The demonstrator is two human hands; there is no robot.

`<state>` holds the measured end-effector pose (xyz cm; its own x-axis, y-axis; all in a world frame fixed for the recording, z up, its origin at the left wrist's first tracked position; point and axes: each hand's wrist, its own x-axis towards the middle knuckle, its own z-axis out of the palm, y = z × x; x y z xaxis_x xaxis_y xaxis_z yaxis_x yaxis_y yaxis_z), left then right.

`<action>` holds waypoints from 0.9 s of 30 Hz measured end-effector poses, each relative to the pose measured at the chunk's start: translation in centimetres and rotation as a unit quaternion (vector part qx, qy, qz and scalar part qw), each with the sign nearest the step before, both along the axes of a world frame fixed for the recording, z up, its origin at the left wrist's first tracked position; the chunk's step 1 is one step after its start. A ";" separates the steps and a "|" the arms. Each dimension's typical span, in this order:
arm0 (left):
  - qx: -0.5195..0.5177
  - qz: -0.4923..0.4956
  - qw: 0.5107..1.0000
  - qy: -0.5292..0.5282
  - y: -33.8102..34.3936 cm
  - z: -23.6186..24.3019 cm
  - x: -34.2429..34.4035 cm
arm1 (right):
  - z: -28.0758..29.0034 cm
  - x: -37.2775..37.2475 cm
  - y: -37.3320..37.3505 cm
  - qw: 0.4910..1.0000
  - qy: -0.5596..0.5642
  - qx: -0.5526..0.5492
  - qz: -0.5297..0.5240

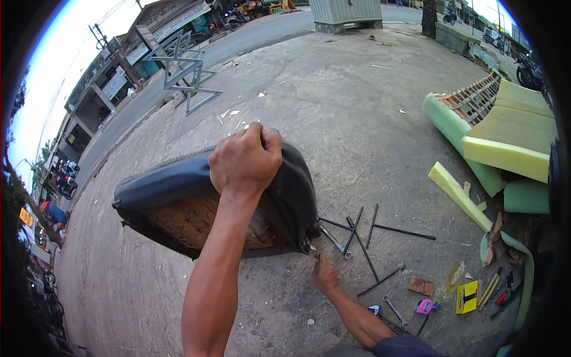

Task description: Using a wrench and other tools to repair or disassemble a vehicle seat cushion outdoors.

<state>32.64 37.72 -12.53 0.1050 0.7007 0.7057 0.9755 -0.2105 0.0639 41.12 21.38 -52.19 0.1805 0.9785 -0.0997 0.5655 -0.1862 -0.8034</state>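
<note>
A black-covered seat cushion (160, 184) with a worn brown underside stands tilted on the concrete in front of me. My left hand (245, 157) is closed in a fist over its upper edge, gripping the black cover. Down at the cushion's lower right corner is my right hand (324, 273), fingers bent and closed. A small shiny metal piece (313, 251) shows between those fingertips and the corner; its kind is too small to tell. Just right of the corner lie a combination wrench (339, 245) and several black metal rods (405, 232).
On the right lie a second wrench (395, 311), a pink tape measure (424, 307), a yellow box (467, 297) and red-handled pliers (504, 291). Behind them are a foam strip (458, 193) and foam slabs (505, 156). A grey metal frame (189, 74) stands far left.
</note>
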 end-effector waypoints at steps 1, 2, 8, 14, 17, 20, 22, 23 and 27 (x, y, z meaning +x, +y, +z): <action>-0.017 0.013 1.000 0.000 0.6 0.2 0.0 | -1.1 -0.5 0.3 0.999 0.009 0.042 -0.018; -0.034 0.026 0.999 0.000 0.9 0.5 0.2 | -1.7 -0.5 0.5 0.996 0.018 0.085 -0.036; -0.037 0.019 0.999 0.005 1.7 1.0 0.7 | -0.6 3.5 2.7 0.987 0.138 0.040 -0.067; 0.001 -0.006 1.000 0.004 1.4 0.5 -0.3 | 14.3 4.6 0.2 0.948 0.105 -0.265 0.143; 0.039 -0.020 0.999 0.003 0.5 -0.7 0.3 | 14.3 5.3 1.2 0.933 0.121 -0.296 0.166; 0.111 -0.048 0.993 0.002 -1.2 -1.0 -0.1 | 15.8 5.6 2.5 0.921 0.067 -0.328 0.197; 0.106 -0.045 0.993 0.003 -2.1 -0.8 -0.4 | 15.8 5.4 3.4 0.919 0.051 -0.332 0.205; 0.099 -0.043 0.994 0.003 -2.4 -0.8 -0.4 | 15.9 5.4 3.8 0.917 0.035 -0.337 0.210; 0.098 -0.043 0.994 0.001 -2.9 -1.3 -0.4 | 16.5 5.2 3.7 0.917 0.041 -0.346 0.195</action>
